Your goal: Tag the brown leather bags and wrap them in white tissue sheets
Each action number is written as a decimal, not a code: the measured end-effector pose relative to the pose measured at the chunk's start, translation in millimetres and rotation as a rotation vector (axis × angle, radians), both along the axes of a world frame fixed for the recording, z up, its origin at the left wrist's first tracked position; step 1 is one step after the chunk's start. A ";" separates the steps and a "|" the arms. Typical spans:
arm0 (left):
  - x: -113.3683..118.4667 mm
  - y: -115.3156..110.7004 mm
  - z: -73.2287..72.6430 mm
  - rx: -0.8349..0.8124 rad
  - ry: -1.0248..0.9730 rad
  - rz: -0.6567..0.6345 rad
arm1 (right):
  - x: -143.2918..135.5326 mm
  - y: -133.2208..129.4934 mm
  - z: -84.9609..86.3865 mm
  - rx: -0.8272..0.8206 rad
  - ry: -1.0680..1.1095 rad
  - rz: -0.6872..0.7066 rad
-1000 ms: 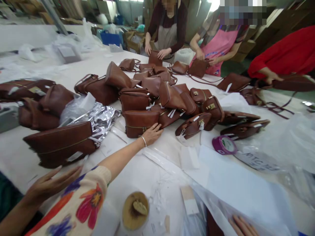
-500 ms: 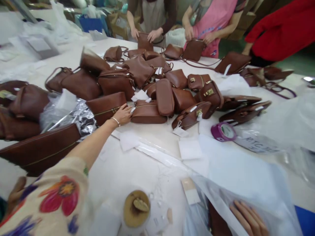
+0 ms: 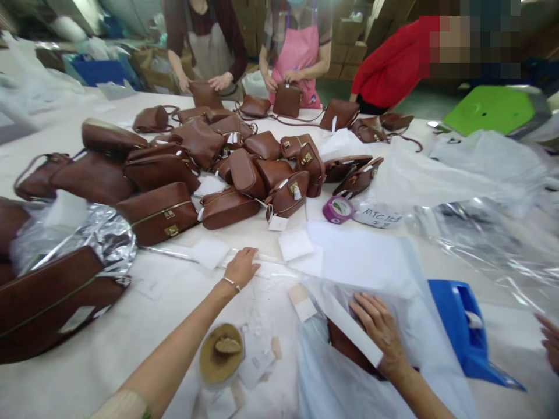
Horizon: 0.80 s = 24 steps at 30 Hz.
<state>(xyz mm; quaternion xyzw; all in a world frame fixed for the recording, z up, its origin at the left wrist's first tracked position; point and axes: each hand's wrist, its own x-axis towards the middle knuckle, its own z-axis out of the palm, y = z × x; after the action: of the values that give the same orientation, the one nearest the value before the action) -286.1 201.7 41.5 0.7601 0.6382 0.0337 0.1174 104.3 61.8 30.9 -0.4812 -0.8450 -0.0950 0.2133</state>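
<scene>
My left hand [image 3: 242, 267], a bracelet at its wrist, reaches over the white table with its fingers apart, close to a clear plastic strip and a white paper square [image 3: 209, 251]. Nothing shows in its grasp. My right hand [image 3: 378, 331] lies with fingers stretched out on a translucent plastic bag [image 3: 419, 326]. Inside or under that plastic a brown leather bag [image 3: 349, 346] partly shows, with a white strip across it. A tan and white card [image 3: 302, 302] rests beside the plastic.
Brown leather bags [image 3: 157, 215] are heaped across the table. Purple tape [image 3: 338, 209], a blue tape dispenser [image 3: 460, 331] and a round yellowish container [image 3: 221, 355] lie nearer. People handle bags at the far side; another person's hand [image 3: 550, 340] shows at right.
My left hand has come away from the brown bags, toward me. The view has turned to the right, so more of my right hand, the blue dispenser and a green surface show.
</scene>
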 end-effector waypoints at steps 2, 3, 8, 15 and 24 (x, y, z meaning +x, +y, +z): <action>33.3 3.1 14.6 0.044 -0.096 -0.052 | -1.1 -0.9 -0.5 -0.012 0.019 -0.017; 51.1 5.0 23.8 0.078 -0.175 -0.084 | -1.6 -1.1 -0.7 -0.018 0.029 -0.026; 153.5 4.2 65.2 0.084 -0.469 -0.548 | -1.8 -1.2 0.6 -0.045 0.054 -0.054; 188.3 -45.6 58.7 -0.096 -0.137 -0.837 | -1.6 -5.7 10.6 -0.099 0.086 -0.029; 137.2 -163.1 53.1 0.020 -0.175 -0.340 | 2.7 -3.7 7.9 -0.141 0.150 -0.017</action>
<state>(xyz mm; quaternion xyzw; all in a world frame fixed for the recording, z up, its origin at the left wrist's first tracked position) -148.9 38.6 94.5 0.8524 0.4875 0.0857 0.1686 107.0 58.2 38.8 -0.5078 -0.8271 -0.0006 0.2408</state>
